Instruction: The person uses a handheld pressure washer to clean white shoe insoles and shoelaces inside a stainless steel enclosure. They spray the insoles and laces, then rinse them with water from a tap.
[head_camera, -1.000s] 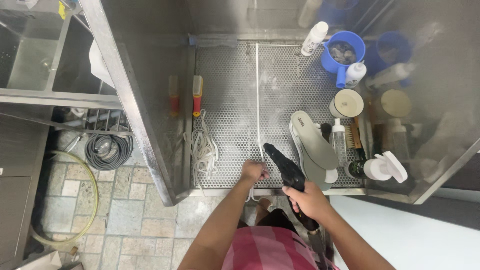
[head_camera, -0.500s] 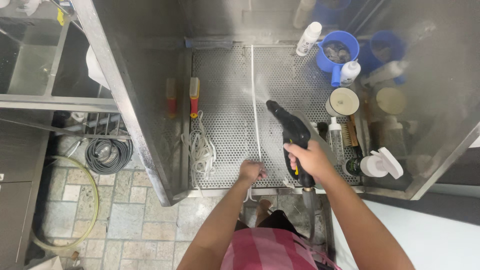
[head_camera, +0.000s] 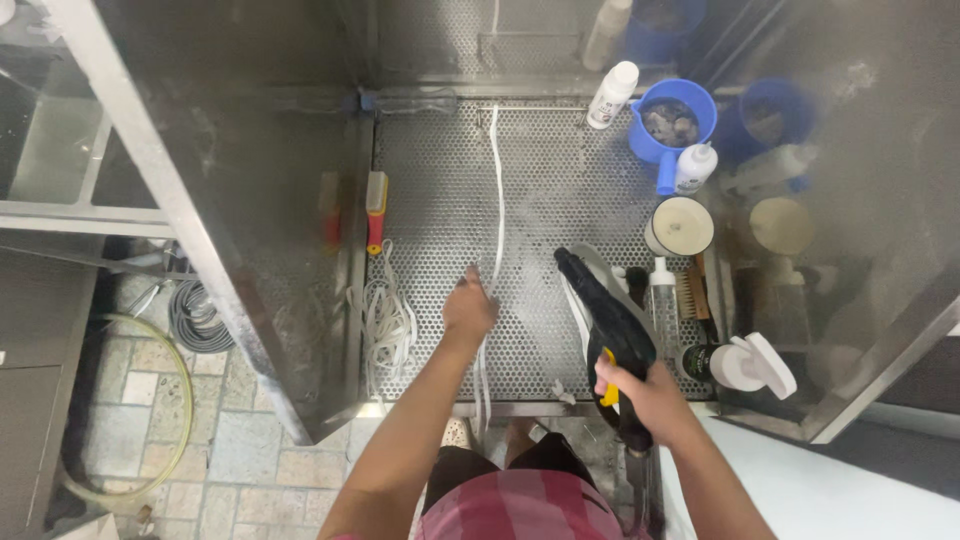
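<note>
White lace (head_camera: 495, 190) pinched in left hand (head_camera: 468, 310) fingers; right hand (head_camera: 650, 395) fingers clamped round spray gun (head_camera: 610, 325).

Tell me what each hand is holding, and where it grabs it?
The left hand pinches a long white lace partway along its length. The right hand grips a black spray gun by its handle.

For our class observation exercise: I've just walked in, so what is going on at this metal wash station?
A person stands at a perforated steel tray. The left hand pinches a long white lace laid along the tray. The right hand grips a black spray gun aimed across it. A bundle of white laces lies left; a blue jug, bottles and brushes stand right.
</note>
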